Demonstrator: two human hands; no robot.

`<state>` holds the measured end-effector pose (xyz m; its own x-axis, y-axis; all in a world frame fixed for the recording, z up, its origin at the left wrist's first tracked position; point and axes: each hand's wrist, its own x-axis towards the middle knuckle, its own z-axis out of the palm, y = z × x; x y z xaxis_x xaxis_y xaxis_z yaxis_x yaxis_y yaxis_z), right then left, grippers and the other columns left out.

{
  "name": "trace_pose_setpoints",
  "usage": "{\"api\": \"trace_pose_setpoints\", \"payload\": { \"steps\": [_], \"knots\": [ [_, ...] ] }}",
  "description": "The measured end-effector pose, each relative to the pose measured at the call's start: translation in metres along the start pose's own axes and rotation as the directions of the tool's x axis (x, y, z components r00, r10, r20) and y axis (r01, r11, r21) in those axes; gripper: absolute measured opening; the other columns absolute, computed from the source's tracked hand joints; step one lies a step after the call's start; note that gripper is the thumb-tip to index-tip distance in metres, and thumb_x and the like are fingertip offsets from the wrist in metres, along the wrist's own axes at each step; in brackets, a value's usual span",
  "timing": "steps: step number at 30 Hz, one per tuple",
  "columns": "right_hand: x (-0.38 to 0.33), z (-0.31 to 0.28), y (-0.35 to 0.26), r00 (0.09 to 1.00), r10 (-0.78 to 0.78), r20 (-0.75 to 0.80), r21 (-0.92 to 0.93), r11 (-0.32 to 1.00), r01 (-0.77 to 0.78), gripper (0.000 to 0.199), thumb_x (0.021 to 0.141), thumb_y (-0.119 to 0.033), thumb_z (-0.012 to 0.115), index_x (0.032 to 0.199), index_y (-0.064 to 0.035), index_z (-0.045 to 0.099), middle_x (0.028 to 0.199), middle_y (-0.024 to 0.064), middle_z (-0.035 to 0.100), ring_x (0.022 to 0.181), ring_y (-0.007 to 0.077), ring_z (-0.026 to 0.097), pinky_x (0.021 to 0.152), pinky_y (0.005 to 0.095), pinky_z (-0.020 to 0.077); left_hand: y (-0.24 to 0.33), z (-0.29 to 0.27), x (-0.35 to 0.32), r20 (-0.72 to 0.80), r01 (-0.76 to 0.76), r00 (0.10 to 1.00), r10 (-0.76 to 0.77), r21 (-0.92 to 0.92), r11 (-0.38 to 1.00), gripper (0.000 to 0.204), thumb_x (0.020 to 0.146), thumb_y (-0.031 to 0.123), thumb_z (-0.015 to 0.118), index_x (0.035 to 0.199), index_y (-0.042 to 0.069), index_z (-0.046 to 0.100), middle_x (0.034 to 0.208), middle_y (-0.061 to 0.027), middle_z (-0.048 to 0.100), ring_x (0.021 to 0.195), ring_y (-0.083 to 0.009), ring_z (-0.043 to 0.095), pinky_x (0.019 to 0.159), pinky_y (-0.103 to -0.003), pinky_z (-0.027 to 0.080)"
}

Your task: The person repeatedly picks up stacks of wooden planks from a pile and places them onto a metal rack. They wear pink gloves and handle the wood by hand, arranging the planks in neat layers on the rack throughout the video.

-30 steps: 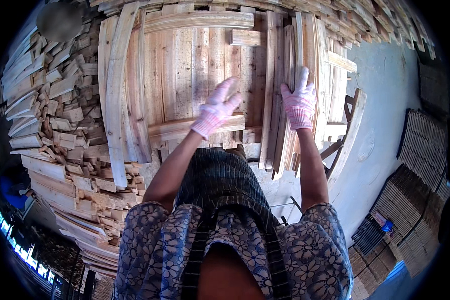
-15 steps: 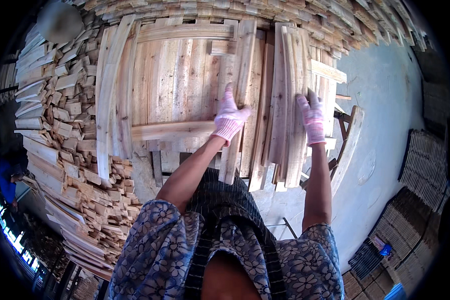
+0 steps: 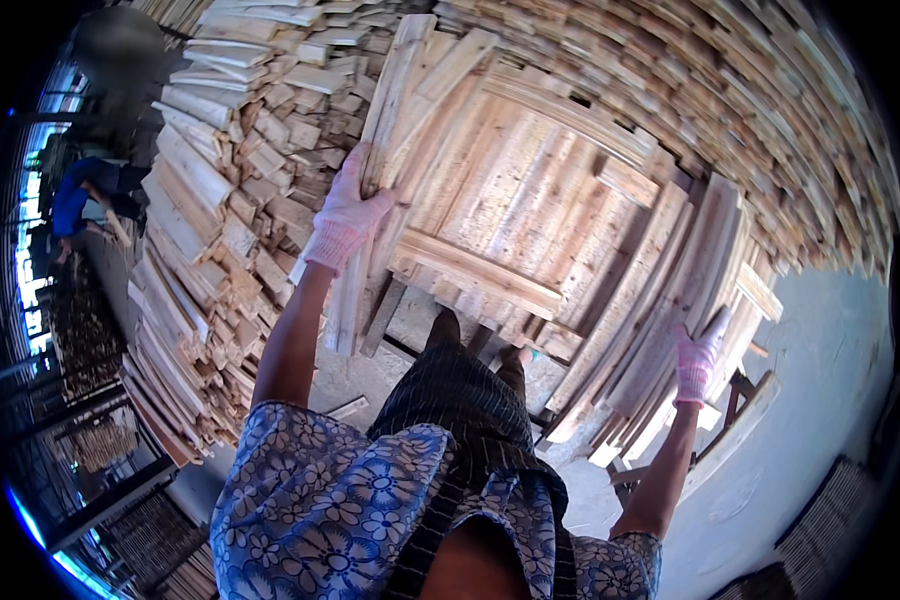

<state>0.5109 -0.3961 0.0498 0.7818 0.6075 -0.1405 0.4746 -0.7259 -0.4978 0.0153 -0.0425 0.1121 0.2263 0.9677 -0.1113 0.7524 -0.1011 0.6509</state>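
My left hand (image 3: 350, 215), in a pink-and-white knitted glove, is closed round a long wooden board (image 3: 395, 100) at the left side of the work surface. Its thumb lies across the board's face, and the fingers run along the outer edge, partly hidden. My right hand (image 3: 700, 358), gloved alike, rests with fingers apart at the outer edge of several long boards (image 3: 698, 270) lying side by side on the right. Between the hands is a panel of upright planks (image 3: 515, 180), with a crosswise board (image 3: 480, 272) along its near edge.
Piled offcuts (image 3: 270, 130) rise close on the left, and stacked boards (image 3: 670, 60) stand along the far side. A curved plank on a wooden frame (image 3: 735, 440) is at the right. A person in blue (image 3: 80, 195) bends over at the far left.
My left hand has moved from the middle of the panel to its left side, with a board in it. My right hand has slid nearer along the right boards. The view has turned left.
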Motion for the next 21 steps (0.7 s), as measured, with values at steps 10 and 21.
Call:
{"api": "trace_pose_setpoints", "payload": {
  "steps": [10,21],
  "knots": [
    [-0.073,0.065,-0.261,0.934,0.081,0.349,0.418,0.878,-0.232,0.106,0.079,-0.01,0.076,0.163,-0.0168,0.012,0.137,0.0273,0.055,0.091,0.0314,0.067,0.076,0.0397,0.065,-0.065,0.026,0.039,0.182,0.016,0.977,-0.113,0.467,0.884,0.082,0.088,0.042,0.067,0.159,0.029,0.027,0.163,-0.0159,0.027,0.15,-0.0356,0.028,0.119,-0.052,0.028],
    [-0.042,0.252,-0.379,0.952,0.011,0.306,0.021,1.0,-0.018,0.098,0.091,-0.047,0.064,0.162,-0.0107,0.007,0.131,0.0369,0.045,0.116,0.0531,0.057,0.099,0.0501,0.049,-0.092,-0.004,0.123,0.444,0.392,0.829,-0.34,-0.028,0.92,0.09,0.098,0.074,0.032,0.156,0.005,0.037,0.161,-0.0154,0.037,0.15,-0.027,0.033,0.122,-0.034,0.025]
  ]
}}
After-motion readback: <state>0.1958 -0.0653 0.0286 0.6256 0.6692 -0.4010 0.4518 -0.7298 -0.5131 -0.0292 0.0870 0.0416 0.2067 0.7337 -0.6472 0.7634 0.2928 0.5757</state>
